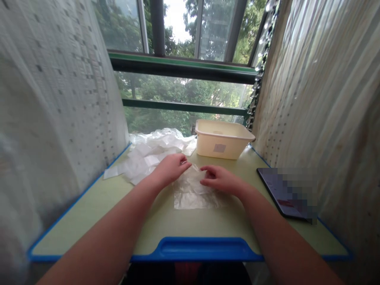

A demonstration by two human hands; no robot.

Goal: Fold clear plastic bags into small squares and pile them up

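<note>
"How is the clear plastic film (192,201) held?"

"The left hand (170,168) seems to pinch its far part, probably for steadiness; the right hand (222,179) has thumb and forefinger apart over its right side. It lies mid-table, likely for easy reach."

"And the edges?"

"The cream tub (204,146) stands behind, white sheets (136,160) left, the tablet (271,186) right. Green tabletop (166,223) separates film from blue rim (204,249)."
</note>
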